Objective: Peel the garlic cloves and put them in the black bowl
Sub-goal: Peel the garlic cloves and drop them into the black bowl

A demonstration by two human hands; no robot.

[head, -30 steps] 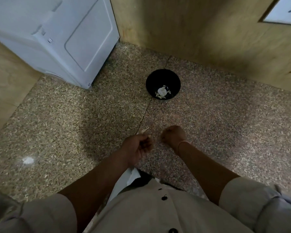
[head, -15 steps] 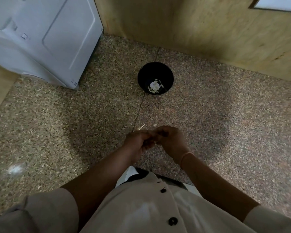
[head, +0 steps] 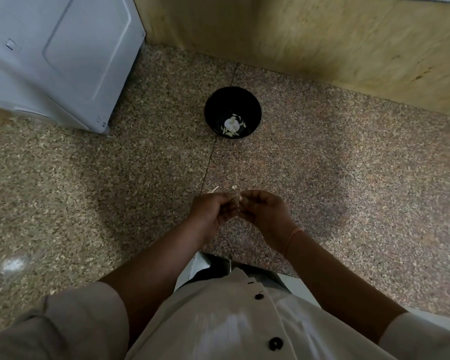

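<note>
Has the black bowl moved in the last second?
No. The black bowl still sits on the seam in the stone surface, as before; its shift in frame is camera motion.

Bare speckled stone surface (head: pixel 348 190) runs from the near edge to the black bowl (head: pixel 217 109), interrupted only by small peel scraps (head: pixel 215 189). A white appliance (head: pixel 63 61) blocks the far left; a wooden wall (head: pixel 322 35) closes the back.
</note>
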